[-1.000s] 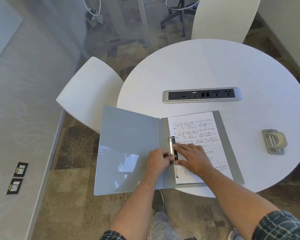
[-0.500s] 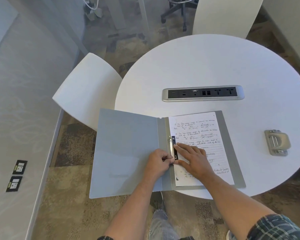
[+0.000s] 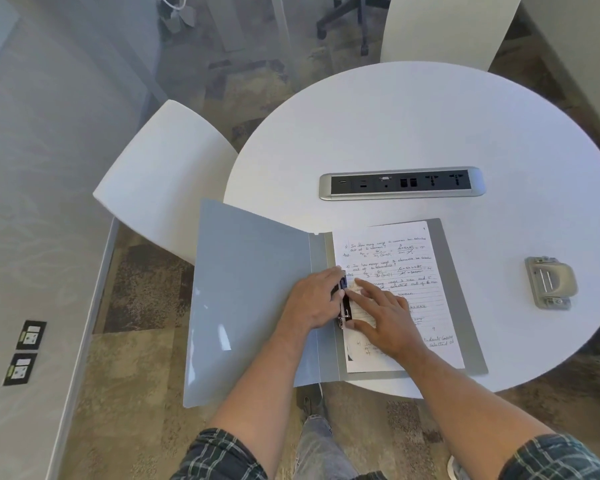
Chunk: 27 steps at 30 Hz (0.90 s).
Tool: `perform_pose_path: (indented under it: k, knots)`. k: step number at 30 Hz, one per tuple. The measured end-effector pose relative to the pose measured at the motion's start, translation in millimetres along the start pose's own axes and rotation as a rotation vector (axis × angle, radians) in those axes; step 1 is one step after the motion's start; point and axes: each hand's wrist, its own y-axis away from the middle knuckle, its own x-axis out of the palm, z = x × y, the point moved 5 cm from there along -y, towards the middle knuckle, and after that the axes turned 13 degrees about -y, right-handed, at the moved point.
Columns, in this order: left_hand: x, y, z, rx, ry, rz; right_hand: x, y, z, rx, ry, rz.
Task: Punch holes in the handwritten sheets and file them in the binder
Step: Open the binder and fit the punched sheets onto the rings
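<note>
Your left hand (image 3: 314, 299) curls over the black clip (image 3: 343, 299) at the spine of the open binder (image 3: 257, 292), pinching it; your right hand (image 3: 378, 315) lies flat, fingers spread, pinning the handwritten sheets (image 3: 416, 258) on the binder's right half, near the table (image 3: 395, 126) edge. If the clip snaps shut off the holes, the paper could tear or buckle. Since a second ago your left hand has slid farther over the clip. The hole punch (image 3: 549, 282) sits well apart, right.
</note>
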Motion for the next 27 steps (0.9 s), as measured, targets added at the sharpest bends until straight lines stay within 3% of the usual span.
perform_pose_path:
  k: [4, 8, 16, 19, 21, 24, 27]
  knots:
    - [-5.6, 0.4, 0.6, -0.102, 0.133, 0.007, -2.7, -2.9, 2.0, 0.027, -0.01, 0.028]
    - [-19.6, -1.8, -3.7, -0.155, 0.045, -0.023, -5.9, -7.6, 4.5, 0.065, -0.008, 0.065]
    - [-39.2, 7.3, -17.9, -0.095, -0.126, 0.101, -7.8, -9.9, 4.2, 0.077, -0.015, 0.112]
    - [-70.7, 26.1, -24.2, -0.051, -0.21, -0.048, -10.4, -10.4, 4.7, 0.086, -0.021, 0.141]
    - [-103.5, 50.4, -25.5, -0.067, -0.305, -0.281, -10.8, -9.3, 3.5, 0.098, -0.024, 0.178]
    - [-158.3, 103.5, -10.0, -0.337, -0.347, -0.61, -13.2, -5.1, 1.6, 0.064, -0.011, 0.235]
    - [-170.0, 142.9, 35.7, -0.755, -0.175, -0.475, -18.8, 0.1, 5.7, 0.04, -0.021, 0.295]
